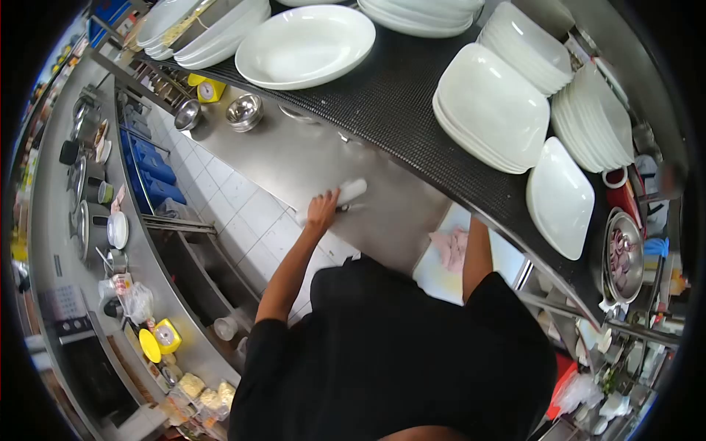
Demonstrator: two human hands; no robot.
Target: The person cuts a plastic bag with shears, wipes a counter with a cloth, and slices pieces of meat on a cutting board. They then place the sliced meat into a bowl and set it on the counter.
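Observation:
My left hand (322, 210) reaches over the steel counter (294, 158), fingers curled over a long white thing (353, 192), rounded like a roll or a folded cloth. One end of it sticks out past my fingers, and a small white part shows on the other side of the hand. My right forearm (476, 261) passes beside pale pink raw meat (450, 248) on a light cutting board (435, 274). The edge of the shelf overhead hides my right hand.
Overhead, a black-matted shelf (382, 110) carries white plates (493, 106) and a large oval dish (305, 46). Metal bowls (244, 110) and a yellow scale (209, 90) sit along the counter. A pan of sliced onion (624, 257) is at right. Behind the tiled floor (246, 213) runs another counter (154, 264).

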